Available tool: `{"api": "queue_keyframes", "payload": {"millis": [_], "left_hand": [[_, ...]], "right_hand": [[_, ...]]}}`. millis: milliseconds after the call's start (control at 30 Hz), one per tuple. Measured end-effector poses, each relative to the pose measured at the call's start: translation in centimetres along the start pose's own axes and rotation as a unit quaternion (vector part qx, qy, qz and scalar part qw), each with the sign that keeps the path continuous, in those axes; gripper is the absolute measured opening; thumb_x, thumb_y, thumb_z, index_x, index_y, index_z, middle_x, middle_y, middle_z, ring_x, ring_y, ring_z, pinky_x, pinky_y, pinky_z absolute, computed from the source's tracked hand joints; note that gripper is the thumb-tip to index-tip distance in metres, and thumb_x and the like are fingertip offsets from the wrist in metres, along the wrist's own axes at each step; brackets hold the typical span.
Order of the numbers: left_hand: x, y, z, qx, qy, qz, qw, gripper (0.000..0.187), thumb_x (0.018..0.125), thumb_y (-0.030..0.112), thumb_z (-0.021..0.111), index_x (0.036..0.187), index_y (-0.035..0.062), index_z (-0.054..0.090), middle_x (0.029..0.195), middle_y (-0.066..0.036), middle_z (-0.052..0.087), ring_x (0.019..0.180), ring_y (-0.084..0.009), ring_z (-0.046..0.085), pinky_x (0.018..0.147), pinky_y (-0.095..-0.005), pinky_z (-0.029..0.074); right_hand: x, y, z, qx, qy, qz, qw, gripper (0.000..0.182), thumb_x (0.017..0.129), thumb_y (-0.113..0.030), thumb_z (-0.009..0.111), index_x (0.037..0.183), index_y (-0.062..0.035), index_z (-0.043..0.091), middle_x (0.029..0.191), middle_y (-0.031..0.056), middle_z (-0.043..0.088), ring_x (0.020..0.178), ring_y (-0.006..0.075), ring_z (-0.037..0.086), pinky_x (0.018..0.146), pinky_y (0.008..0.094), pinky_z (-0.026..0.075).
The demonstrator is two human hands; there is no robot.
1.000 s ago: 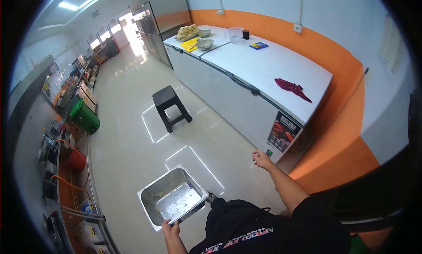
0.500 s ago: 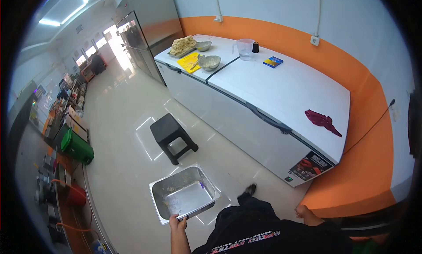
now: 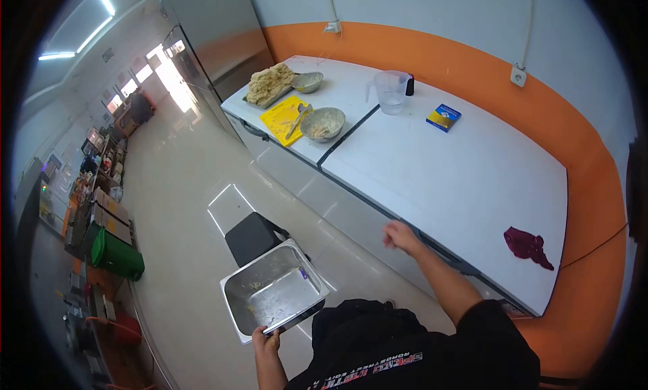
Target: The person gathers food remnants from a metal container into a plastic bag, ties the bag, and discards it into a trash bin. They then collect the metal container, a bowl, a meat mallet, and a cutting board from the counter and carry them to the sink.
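My left hand (image 3: 264,339) grips the near rim of a deep steel pan (image 3: 273,297) and holds it out in front of me, over the black stool (image 3: 250,237). Crumbs and smears lie on the pan's bottom. My right hand (image 3: 401,237) hangs loosely curled and holds nothing, just in front of the white chest freezer (image 3: 432,180). On the freezer's far lid stand a heap of dough on a tray (image 3: 268,85), a yellow cutting board (image 3: 286,111), and two steel bowls (image 3: 322,124).
A clear measuring jug (image 3: 391,93), a blue-and-yellow box (image 3: 443,117) and a dark red cloth (image 3: 528,245) lie on the freezer lids. A tall steel fridge (image 3: 209,39) stands beyond. A green bin (image 3: 116,255) and crowded counters line the left wall.
I have walked closer to the freezer, and the stool now lies under the pan. My right hand has swung up and forward from my side. The left still holds the pan.
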State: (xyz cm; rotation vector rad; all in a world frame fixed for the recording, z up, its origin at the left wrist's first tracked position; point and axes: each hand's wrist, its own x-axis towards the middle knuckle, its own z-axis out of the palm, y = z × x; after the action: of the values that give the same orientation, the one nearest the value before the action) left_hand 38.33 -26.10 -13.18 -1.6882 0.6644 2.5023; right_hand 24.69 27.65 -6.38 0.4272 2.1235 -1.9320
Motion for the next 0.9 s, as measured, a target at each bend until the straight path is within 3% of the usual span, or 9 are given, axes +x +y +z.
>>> {"api": "queue_keyframes", "payload": {"millis": [100, 267, 333, 367, 500, 600, 800, 867, 900], "left_hand": [[1.7, 0.8, 5.9, 0.031, 0.020, 0.019, 0.999, 0.038, 0.075, 0.011, 0.049, 0.108, -0.0046, 0.043, 0.107, -0.018, 0.052, 0.092, -0.0355, 0.058, 0.075, -0.0419, 0.057], [8.4, 3.8, 15.2, 0.076, -0.006, -0.019, 0.997, 0.029, 0.078, 0.011, 0.052, 0.102, -0.0046, 0.045, 0.102, -0.018, 0.051, 0.087, -0.0341, 0.057, 0.070, -0.0413, 0.058], [11.8, 5.2, 18.4, 0.120, -0.009, -0.025, 0.992, 0.027, 0.077, 0.010, 0.051, 0.100, -0.0038, 0.046, 0.102, -0.018, 0.050, 0.088, -0.0330, 0.056, 0.072, -0.0424, 0.057], [14.1, 6.1, 19.8, 0.095, -0.023, -0.051, 0.994, 0.038, 0.077, 0.004, 0.045, 0.114, -0.0018, 0.041, 0.118, -0.018, 0.043, 0.107, -0.0376, 0.048, 0.090, -0.0536, 0.047], [16.8, 8.2, 25.1, 0.111, -0.048, -0.102, 0.987, 0.040, 0.076, 0.003, 0.045, 0.116, -0.0012, 0.041, 0.116, -0.018, 0.044, 0.107, -0.0383, 0.047, 0.092, -0.0560, 0.045], [17.2, 9.5, 28.0, 0.151, -0.091, -0.061, 0.983, 0.041, 0.073, 0.003, 0.046, 0.113, -0.0045, 0.041, 0.113, -0.020, 0.042, 0.101, -0.0363, 0.049, 0.090, -0.0563, 0.048], [19.5, 12.3, 31.3, 0.187, -0.061, -0.075, 0.978, 0.040, 0.076, 0.003, 0.046, 0.115, -0.0039, 0.040, 0.117, -0.021, 0.041, 0.109, -0.0392, 0.046, 0.098, -0.0595, 0.040], [20.2, 13.0, 32.7, 0.186, -0.052, -0.081, 0.978, 0.040, 0.076, 0.003, 0.046, 0.115, -0.0038, 0.040, 0.118, -0.021, 0.042, 0.110, -0.0390, 0.047, 0.100, -0.0591, 0.039], [19.7, 13.3, 32.7, 0.186, -0.039, -0.083, 0.978, 0.040, 0.076, 0.003, 0.045, 0.116, -0.0037, 0.040, 0.119, -0.021, 0.042, 0.111, -0.0389, 0.047, 0.101, -0.0586, 0.038]], "right_hand": [[6.4, -8.5, 3.5, 0.033, 0.026, -0.005, 0.999, 0.029, 0.092, -0.030, 0.052, 0.105, -0.0040, 0.055, 0.081, 0.0084, 0.063, 0.064, 0.0149, 0.061, 0.053, 0.0285, 0.048], [15.1, -14.6, 6.7, 0.071, 0.022, 0.014, 0.997, 0.035, 0.093, -0.033, 0.052, 0.111, -0.0039, 0.051, 0.090, 0.0101, 0.061, 0.068, 0.0171, 0.061, 0.057, 0.0289, 0.049], [19.7, -16.0, 7.1, 0.101, 0.064, 0.011, 0.993, 0.035, 0.093, -0.034, 0.053, 0.111, -0.0042, 0.051, 0.091, 0.0105, 0.060, 0.069, 0.0178, 0.061, 0.057, 0.0292, 0.049], [22.0, -16.5, 7.3, 0.125, 0.095, 0.003, 0.988, 0.035, 0.093, -0.034, 0.053, 0.111, -0.0046, 0.050, 0.092, 0.0109, 0.060, 0.070, 0.0184, 0.061, 0.057, 0.0295, 0.049], [32.3, -20.4, 6.8, 0.181, 0.179, 0.024, 0.967, 0.038, 0.092, -0.035, 0.056, 0.113, -0.0051, 0.048, 0.090, 0.0109, 0.058, 0.070, 0.0196, 0.062, 0.056, 0.0303, 0.049], [37.6, -21.7, 7.2, 0.186, 0.211, 0.034, 0.959, 0.038, 0.092, -0.036, 0.056, 0.111, -0.0039, 0.049, 0.088, 0.0108, 0.058, 0.067, 0.0196, 0.061, 0.053, 0.0301, 0.049], [41.7, -20.0, 7.2, 0.227, 0.272, 0.006, 0.935, 0.024, 0.086, -0.013, 0.059, 0.102, 0.0010, 0.049, 0.083, 0.0121, 0.057, 0.066, 0.0202, 0.062, 0.048, 0.0309, 0.049], [42.8, -18.6, 6.5, 0.195, 0.355, -0.027, 0.914, 0.023, 0.082, -0.009, 0.059, 0.099, -0.0005, 0.046, 0.078, 0.0127, 0.055, 0.062, 0.0211, 0.060, 0.045, 0.0322, 0.048], [41.5, -18.9, 5.9, 0.204, 0.364, -0.029, 0.908, 0.021, 0.082, -0.005, 0.056, 0.097, -0.0056, 0.041, 0.075, 0.0082, 0.049, 0.059, 0.0187, 0.051, 0.047, 0.0343, 0.043]]}}
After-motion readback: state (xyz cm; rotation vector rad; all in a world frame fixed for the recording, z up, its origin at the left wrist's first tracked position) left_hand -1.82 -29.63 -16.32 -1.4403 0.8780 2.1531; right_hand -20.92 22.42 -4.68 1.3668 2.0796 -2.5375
